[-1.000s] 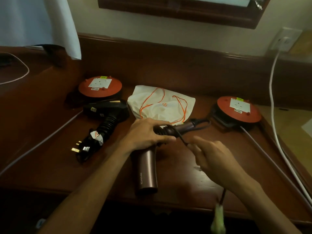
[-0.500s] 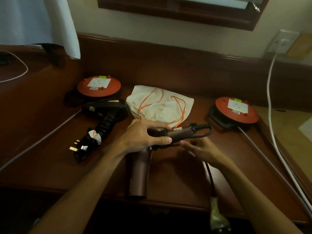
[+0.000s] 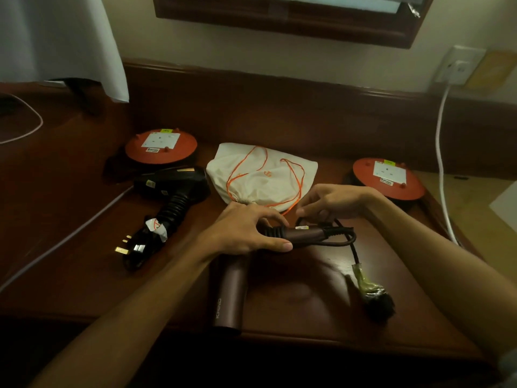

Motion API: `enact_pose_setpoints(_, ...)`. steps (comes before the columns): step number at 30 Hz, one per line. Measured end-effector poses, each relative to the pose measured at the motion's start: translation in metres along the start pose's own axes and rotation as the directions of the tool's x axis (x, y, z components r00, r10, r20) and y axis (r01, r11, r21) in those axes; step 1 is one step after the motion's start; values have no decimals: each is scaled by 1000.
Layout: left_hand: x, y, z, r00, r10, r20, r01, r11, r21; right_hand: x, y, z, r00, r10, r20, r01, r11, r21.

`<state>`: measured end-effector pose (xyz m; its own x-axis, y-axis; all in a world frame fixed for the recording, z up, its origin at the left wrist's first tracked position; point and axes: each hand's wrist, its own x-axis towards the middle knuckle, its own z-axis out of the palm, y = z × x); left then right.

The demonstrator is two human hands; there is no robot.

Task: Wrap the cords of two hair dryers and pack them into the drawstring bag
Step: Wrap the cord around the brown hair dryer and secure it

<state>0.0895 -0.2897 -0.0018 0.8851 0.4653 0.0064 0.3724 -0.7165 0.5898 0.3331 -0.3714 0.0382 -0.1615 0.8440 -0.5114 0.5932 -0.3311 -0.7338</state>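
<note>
The black dryer [image 3: 170, 186] at far left lies wrapped, while the left hand [image 3: 246, 231] grips the maroon dryer [image 3: 232, 289] and the right hand [image 3: 333, 201] pinches its cord [image 3: 340, 238] mid-wrap (plug end loose), the drawstring bag [image 3: 263, 175] beyond unpacked.

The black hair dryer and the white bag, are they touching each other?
Cannot tell. In the head view the black hair dryer lies right beside the drawstring bag, edges meeting in shadow.

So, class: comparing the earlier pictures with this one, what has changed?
The right hand swung from the near side, up over the brown hair dryer, carrying its cord round the handle; the plug came onto the desk. The left hand keeps its grip. The black hair dryer and drawstring bag lie unmoved.
</note>
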Motion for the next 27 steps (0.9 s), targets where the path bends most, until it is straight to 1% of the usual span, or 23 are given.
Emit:
enact_pose_setpoints(1, 1, 2, 0, 1000, -11, 3, 11, 1000, 6, 1, -5, -1, 1000, 12, -9, -12, 999, -48)
enact_pose_setpoints(3, 5, 6, -1, 999, -30, 14, 28, 997, 73, 3, -18, 1, 999, 29, -43, -37, 976, -217)
enact_pose_setpoints(5, 8, 14, -1, 998, -39, 52, 31, 988, 152, 6, -32, 6, 998, 32, -45, -46, 926, -375)
enact_pose_setpoints(7, 10, 21, -3, 992, -63, 108, 41, 980, 194, 7, -43, 12, 999, 37, -37, -50, 877, -478)
enact_pose_setpoints(9, 15, 26, -7, 977, -121, 177, 76, 967, 243, 5, -48, 16, 999, 20, -43, -40, 846, -532)
enact_pose_setpoints(11, 21, 26, -11, 958, -183, 220, 126, 960, 250, 2, -51, 20, 997, -28, -77, -18, 841, -541)
enact_pose_setpoints(14, 25, 22, -11, 963, -197, 184, 160, 967, 200, -3, -49, 26, 972, -121, -202, -12, 832, -555)
enact_pose_setpoints(16, 24, 18, -10, 974, -174, 142, 148, 973, 180, -10, -46, 28, 937, -177, -302, -14, 844, -536)
enact_pose_setpoints(18, 21, 10, -9, 984, -161, 79, 148, 978, 146, -19, -41, 32, 898, -197, -393, -26, 869, -495)
enact_pose_setpoints(20, 18, 0, -12, 984, -175, 24, 174, 984, 34, -29, -33, 42, 859, -203, -469, -33, 893, -449)
enact_pose_setpoints(21, 17, -6, -13, 984, -178, 0, 178, 983, -40, -32, -29, 51, 829, -234, -509, -14, 899, -437)
enact_pose_setpoints(23, 15, -15, -14, 984, -173, -48, 163, 972, -170, -37, -19, 72, 739, -337, -583, 83, 905, -418)
enact_pose_setpoints(25, 11, -22, -15, 985, -151, -77, 123, 948, -294, -34, -7, 95, 634, -459, -622, 226, 879, -419)
enact_pose_setpoints(27, 5, -24, -14, 987, -137, -82, 95, 916, -390, -25, 9, 113, 572, -512, -641, 319, 859, -401)
